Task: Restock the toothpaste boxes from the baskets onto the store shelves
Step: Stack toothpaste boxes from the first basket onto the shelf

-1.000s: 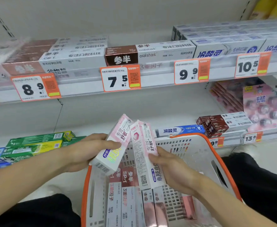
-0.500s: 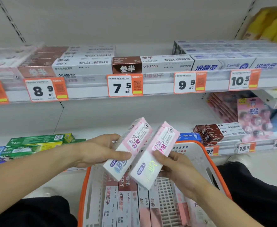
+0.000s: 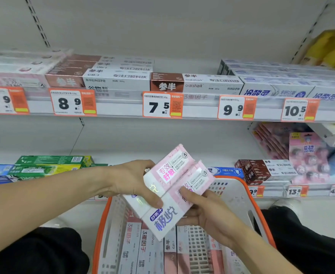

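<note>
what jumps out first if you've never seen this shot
Two pink boxes held side by side at centre, the left hand gripping the upper one and the right hand the lower, above an orange-rimmed basket with more boxes in it. Behind them, a row of orange price tags runs along the upper shelf edge.
</note>
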A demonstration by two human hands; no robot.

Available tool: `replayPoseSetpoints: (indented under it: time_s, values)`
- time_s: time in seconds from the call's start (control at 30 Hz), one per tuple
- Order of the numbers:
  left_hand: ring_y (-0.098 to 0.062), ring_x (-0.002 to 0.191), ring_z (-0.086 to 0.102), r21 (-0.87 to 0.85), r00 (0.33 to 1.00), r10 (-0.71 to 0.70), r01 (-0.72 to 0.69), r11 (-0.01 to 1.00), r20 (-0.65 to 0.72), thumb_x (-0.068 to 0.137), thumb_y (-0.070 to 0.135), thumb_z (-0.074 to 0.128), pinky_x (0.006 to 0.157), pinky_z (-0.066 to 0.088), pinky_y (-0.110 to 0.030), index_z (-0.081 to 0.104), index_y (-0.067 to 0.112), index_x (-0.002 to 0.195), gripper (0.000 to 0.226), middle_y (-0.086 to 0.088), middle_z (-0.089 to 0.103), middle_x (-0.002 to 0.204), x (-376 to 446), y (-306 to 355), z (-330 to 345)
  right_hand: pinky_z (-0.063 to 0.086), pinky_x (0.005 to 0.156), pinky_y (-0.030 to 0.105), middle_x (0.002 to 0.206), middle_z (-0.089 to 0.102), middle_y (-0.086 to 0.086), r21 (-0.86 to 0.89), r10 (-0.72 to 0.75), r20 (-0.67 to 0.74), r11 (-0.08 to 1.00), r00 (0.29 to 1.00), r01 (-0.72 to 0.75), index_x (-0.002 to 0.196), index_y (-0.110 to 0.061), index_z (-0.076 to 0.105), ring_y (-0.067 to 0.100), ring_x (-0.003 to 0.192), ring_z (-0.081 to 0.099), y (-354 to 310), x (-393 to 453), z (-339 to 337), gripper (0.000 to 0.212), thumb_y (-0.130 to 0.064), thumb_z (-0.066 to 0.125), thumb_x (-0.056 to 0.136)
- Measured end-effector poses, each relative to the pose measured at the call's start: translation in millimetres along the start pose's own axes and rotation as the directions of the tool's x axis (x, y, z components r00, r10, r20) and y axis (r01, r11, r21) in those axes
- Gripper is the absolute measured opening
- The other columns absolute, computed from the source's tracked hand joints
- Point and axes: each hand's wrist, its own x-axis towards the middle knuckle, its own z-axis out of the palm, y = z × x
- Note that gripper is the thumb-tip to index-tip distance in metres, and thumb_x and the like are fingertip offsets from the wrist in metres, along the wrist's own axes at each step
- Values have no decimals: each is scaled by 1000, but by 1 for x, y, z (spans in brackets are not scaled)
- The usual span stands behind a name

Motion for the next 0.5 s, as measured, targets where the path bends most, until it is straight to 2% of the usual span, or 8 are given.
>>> replayPoseSetpoints:
  time_s: [0.1, 0.2, 0.3, 0.37, 0.43, 0.5]
  values:
    - [-21, 95, 75, 62, 999, 33, -35, 997, 27, 69, -2, 89, 78, 63, -39, 56, 14, 119, 62, -3, 76, 109, -10, 1, -10, 59, 87, 47, 119, 71, 20, 8, 29, -18, 1000, 999, -29, 129, -4, 61, 40, 111, 67, -11, 2, -8, 51, -30, 69, 87]
    - [-22, 99, 74, 123, 996, 80, -86, 989, 51, 70, 1, 90, 84, 62, -45, 54, 14, 122, 65, -3, 75, 112, -21, -2, -23, 58, 87, 46, 115, 73, 16, -168, -105, -74, 982, 992, 91, 133, -6, 53, 35, 107, 70, -29, 2, -20, 62, -20, 77, 78]
    - [-23, 102, 73, 162, 990, 108, -121, 979, 88, 70, 2, 90, 85, 61, -46, 54, 17, 119, 63, -2, 74, 114, -34, -6, -36, 55, 94, 52, 118, 73, 12, -407, -125, 100, 900, 987, 155, 138, -19, 49, 34, 109, 69, -48, 0, -15, 67, -20, 81, 79]
    - [-22, 102, 73, 165, 986, 117, -135, 977, 115, 72, 4, 89, 81, 61, -40, 54, 20, 119, 60, 1, 74, 115, -45, -10, -43, 55, 90, 51, 120, 73, 12, -468, -103, 194, 864, 976, 185, 142, -27, 43, 34, 110, 69, -54, 2, -4, 72, -28, 82, 81]
    - [-19, 100, 74, 133, 990, 125, -133, 982, 66, 75, 8, 87, 76, 60, -34, 55, 20, 123, 59, 2, 75, 112, -59, -20, -50, 57, 83, 47, 117, 73, 13, -494, -142, 242, 834, 960, 248, 145, -32, 40, 36, 106, 69, -61, 3, 9, 69, -25, 77, 87]
    - [-17, 94, 74, 79, 988, 141, -135, 988, -67, 77, 12, 87, 70, 59, -29, 56, 20, 125, 58, 2, 75, 109, -74, -35, -61, 59, 75, 42, 110, 75, 12, -552, -231, 251, 763, 940, 336, 139, -37, 51, 37, 99, 69, -73, 3, 21, 57, -22, 72, 88]
